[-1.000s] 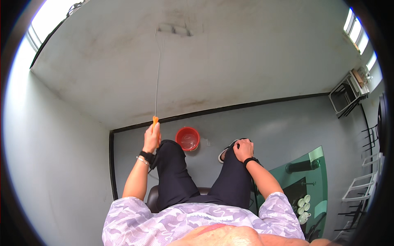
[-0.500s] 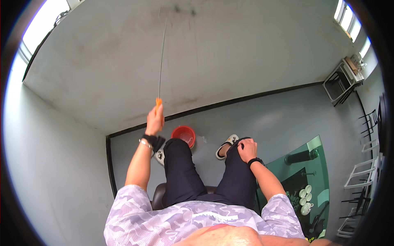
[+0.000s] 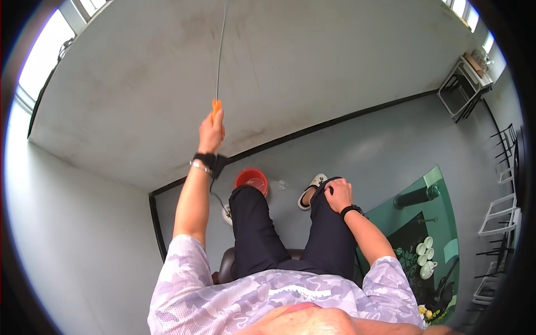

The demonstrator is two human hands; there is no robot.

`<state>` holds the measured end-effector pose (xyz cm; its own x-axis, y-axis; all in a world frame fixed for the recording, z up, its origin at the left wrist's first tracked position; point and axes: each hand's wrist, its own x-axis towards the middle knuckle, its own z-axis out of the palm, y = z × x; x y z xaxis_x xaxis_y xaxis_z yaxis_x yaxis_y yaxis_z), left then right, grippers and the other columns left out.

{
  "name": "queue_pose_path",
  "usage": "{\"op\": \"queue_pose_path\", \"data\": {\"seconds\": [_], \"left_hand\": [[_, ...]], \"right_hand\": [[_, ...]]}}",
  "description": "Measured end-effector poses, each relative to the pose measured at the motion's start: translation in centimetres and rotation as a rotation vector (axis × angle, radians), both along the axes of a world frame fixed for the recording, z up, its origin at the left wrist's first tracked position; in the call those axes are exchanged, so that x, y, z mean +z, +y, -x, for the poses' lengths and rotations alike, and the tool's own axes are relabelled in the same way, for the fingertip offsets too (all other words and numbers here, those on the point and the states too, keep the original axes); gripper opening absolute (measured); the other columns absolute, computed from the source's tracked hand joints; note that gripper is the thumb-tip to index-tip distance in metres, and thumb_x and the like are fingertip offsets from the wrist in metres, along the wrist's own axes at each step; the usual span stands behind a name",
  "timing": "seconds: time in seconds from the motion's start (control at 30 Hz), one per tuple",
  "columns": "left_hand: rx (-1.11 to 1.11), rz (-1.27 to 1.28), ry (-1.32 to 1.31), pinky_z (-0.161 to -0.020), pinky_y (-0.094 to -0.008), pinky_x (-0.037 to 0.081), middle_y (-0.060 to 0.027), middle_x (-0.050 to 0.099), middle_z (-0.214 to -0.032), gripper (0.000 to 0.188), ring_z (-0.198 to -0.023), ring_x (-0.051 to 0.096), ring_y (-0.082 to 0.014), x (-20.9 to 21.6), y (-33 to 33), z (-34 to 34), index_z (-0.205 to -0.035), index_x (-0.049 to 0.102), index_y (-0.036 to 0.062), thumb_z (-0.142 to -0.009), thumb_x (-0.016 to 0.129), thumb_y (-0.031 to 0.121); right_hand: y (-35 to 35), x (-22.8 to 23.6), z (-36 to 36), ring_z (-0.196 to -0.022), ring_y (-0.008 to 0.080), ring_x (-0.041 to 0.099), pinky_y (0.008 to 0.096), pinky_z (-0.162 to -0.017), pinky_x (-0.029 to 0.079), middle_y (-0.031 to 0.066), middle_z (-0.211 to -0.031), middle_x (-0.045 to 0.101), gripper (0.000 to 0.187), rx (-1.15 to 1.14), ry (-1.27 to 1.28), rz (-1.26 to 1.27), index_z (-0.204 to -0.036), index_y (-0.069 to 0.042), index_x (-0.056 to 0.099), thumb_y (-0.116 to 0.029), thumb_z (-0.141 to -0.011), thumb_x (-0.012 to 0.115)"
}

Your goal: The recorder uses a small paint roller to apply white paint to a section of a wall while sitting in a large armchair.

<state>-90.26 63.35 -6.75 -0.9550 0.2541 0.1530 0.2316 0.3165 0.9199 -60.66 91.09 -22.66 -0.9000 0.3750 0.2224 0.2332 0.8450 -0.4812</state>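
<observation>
My left hand (image 3: 212, 133) is closed around the orange handle of a long, thin metal rod (image 3: 221, 56). It reaches out ahead of me, and the rod runs on past the upper edge, so its far end is hidden. A black band with a dangling cord and a metal bracelet (image 3: 200, 165) circle that wrist. My right hand (image 3: 339, 195) lies with its fingers spread over my right knee, holding nothing. A red bucket (image 3: 251, 177) stands on the floor just beyond my left knee.
A grey stained wall (image 3: 312, 61) rises ahead, with a dark skirting along the floor. At my right is a glass table (image 3: 445, 190) bearing cups and a teapot (image 3: 428, 270). Folded white chairs (image 3: 498, 216) lean along the right side; a small white table (image 3: 472, 73) stands at the far right.
My left hand has moved farther forward and up with the rod, whose far part has left the view. The whole view has shifted slightly. My right hand stays on the knee.
</observation>
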Motion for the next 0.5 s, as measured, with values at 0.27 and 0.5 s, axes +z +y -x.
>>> {"op": "queue_pose_path", "data": {"seconds": [0.27,0.5], "left_hand": [[0.114,0.083,-0.104,-0.033,-0.0246,0.033,0.0004,0.045,-0.046,0.037,-0.035,0.044,-0.0091,-9.2,-4.8,-5.5,-0.087,0.053,0.0044,-0.092,0.044,0.040],[-0.004,0.126,0.030,-0.043,-0.0311,0.038,-0.0037,0.048,-0.048,0.045,-0.042,0.049,-0.0148,0.7,4.1,2.3,-0.083,0.055,0.0003,-0.090,0.046,0.044]], "right_hand": [[-0.3,0.2,0.2,-0.089,0.0239,0.054,0.0386,-0.077,0.039,0.0040,-0.078,0.063,0.012,0.026,-0.036,-0.036,-0.069,-0.010,0.062,-0.019,-0.073,0.055],[-2.1,0.5,0.6,-0.092,0.0228,0.054,0.0383,-0.082,0.038,0.0048,-0.083,0.063,0.011,0.104,-0.036,-0.028,-0.072,-0.009,0.063,-0.019,-0.073,0.057]]}}
